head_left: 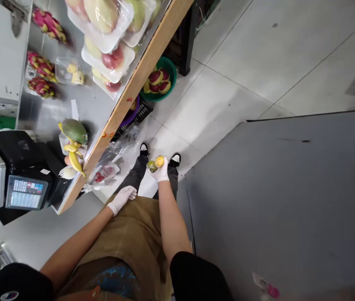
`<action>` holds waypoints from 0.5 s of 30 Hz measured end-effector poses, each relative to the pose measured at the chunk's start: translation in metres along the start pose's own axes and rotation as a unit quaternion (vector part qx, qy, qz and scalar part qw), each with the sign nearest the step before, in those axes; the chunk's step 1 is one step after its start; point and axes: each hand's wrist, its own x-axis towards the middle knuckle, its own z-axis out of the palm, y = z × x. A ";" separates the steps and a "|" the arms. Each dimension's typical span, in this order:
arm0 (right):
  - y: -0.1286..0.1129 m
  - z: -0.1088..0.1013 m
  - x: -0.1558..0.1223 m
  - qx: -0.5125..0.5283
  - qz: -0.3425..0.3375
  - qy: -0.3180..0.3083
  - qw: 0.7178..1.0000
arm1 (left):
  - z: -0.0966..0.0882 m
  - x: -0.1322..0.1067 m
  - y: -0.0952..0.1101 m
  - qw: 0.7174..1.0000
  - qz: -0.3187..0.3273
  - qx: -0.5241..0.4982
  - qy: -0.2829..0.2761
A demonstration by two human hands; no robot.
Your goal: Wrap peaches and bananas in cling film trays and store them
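tiled floor (227, 104): right hand (162, 172), fingers clamped on yellow fruit (159, 161) and green fruit (151, 166); left hand (122, 198), fingers together, on brown apron (133, 234).

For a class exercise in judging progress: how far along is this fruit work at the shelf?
Done-looking: film-sealed fruit trays sit on the shelf. In hand: the right hand holds a yellow fruit and a green fruit; the left hand rests empty against the apron. Left: bananas lie unwrapped on the shelf, and cut fruit sits in a green bowl on the floor.
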 end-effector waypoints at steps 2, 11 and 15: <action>0.004 0.023 0.018 -0.036 0.003 -0.034 0.999 | -0.015 0.005 -0.002 1.000 0.000 0.002 0.013; 0.016 0.187 0.079 -0.028 0.016 -0.123 0.992 | -0.093 0.027 -0.012 0.995 0.006 -0.053 0.083; 0.032 0.235 0.097 -0.143 -0.030 -0.137 0.980 | -0.107 0.035 -0.017 0.992 0.004 -0.080 0.100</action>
